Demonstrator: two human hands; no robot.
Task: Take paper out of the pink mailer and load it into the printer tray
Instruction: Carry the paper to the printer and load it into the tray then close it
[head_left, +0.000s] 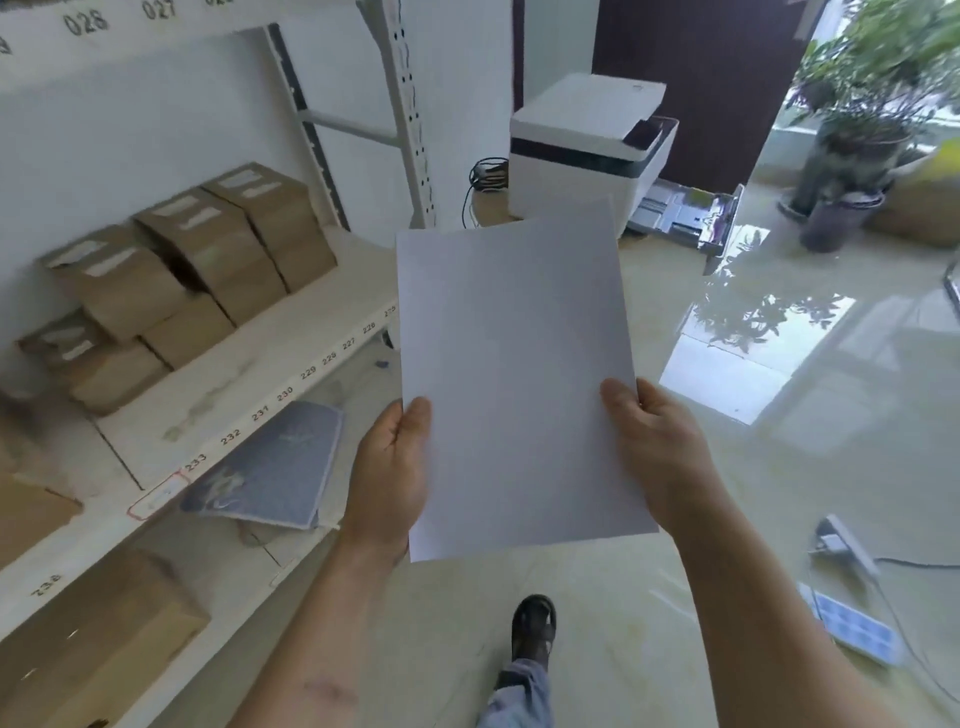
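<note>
Step in hand: carrying. The paper (511, 374) is out of the mailer and held flat in front of the body; the left hand (390, 478) grips its lower left edge, the right hand (657, 457) its lower right edge, fingers of both closed on the sheets. The printer (587, 145) stands ahead on the floor, its tray (685, 213) pulled open and well apart from the paper. Next move, by judgement: walk up, lower the stack, square it with the tray guides. Floor (779, 467): glossy tile, reflective. A shelf (249, 374) with cardboard boxes (208, 260) runs along the left; a potted plant (872, 93) stands by the window
</note>
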